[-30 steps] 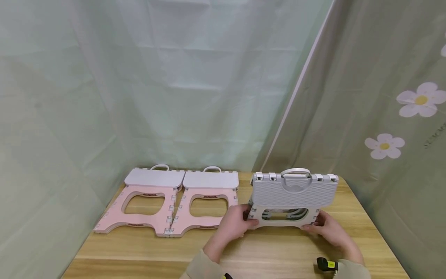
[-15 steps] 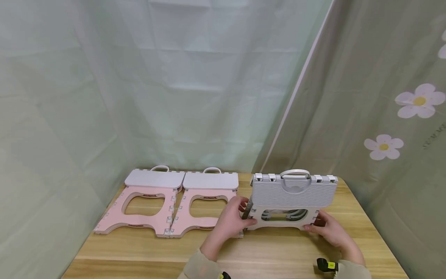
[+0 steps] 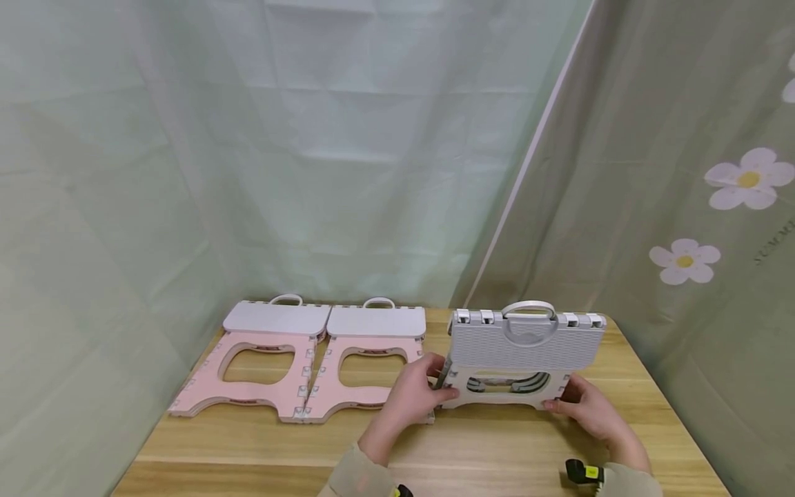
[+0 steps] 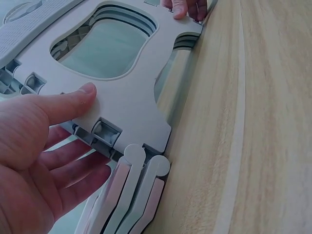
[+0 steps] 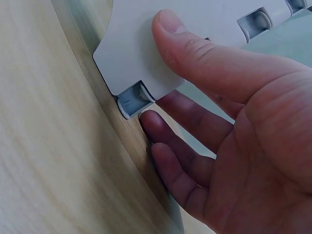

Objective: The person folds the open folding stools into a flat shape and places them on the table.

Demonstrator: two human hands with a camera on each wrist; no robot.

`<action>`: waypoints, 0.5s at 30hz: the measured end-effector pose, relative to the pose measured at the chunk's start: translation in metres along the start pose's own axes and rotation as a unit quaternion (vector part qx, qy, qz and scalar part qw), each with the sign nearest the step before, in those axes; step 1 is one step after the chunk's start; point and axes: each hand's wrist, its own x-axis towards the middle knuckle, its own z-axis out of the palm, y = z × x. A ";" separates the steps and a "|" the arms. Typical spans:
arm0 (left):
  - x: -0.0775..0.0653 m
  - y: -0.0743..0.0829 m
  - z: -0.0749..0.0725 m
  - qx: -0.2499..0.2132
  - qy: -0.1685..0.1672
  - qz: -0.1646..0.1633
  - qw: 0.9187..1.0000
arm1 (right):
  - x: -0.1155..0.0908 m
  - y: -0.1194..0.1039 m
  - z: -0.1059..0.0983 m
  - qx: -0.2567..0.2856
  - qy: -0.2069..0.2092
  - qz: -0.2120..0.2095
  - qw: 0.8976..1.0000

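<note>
A folded step stool [image 3: 478, 345], light grey with a textured seat panel and a carry handle on top, stands nearly upright on the wooden table. My left hand [image 3: 413, 393] holds its left side low down, the thumb [image 4: 73, 102] on the front face and the fingers behind the edge. At the lower right corner, my right hand [image 3: 593, 414] grips it between the thumb [image 5: 180, 41] in front and the fingers behind. The right wrist view shows that corner's foot close to the table, with a hinge slot [image 5: 135, 100] beside the fingertips.
Two folded pink stools with white seats, one at far left [image 3: 276, 317] and one beside it [image 3: 377, 321], lean side by side. The nearer one's layered legs [image 4: 122, 190] almost touch the grey stool. Fabric curtains [image 3: 373, 172] close off the back and sides of the table [image 3: 484, 455].
My left hand has shifted slightly left and its fingers have loosened off the edge a little. The grey stool has barely moved. The right hand keeps its hold.
</note>
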 end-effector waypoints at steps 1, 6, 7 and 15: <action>0.000 0.000 0.000 0.002 0.000 0.001 1.000 | 0.000 0.000 0.000 -0.001 -0.001 -0.002 1.000; 0.000 0.001 0.001 0.018 -0.003 0.009 1.000 | 0.000 0.000 -0.001 -0.004 -0.004 0.007 1.000; 0.000 0.001 0.001 0.021 -0.004 0.010 1.000 | 0.000 0.000 -0.001 -0.007 -0.007 0.006 1.000; 0.001 0.001 0.001 0.029 -0.007 0.014 0.999 | -0.001 -0.006 -0.001 -0.028 -0.012 0.030 0.999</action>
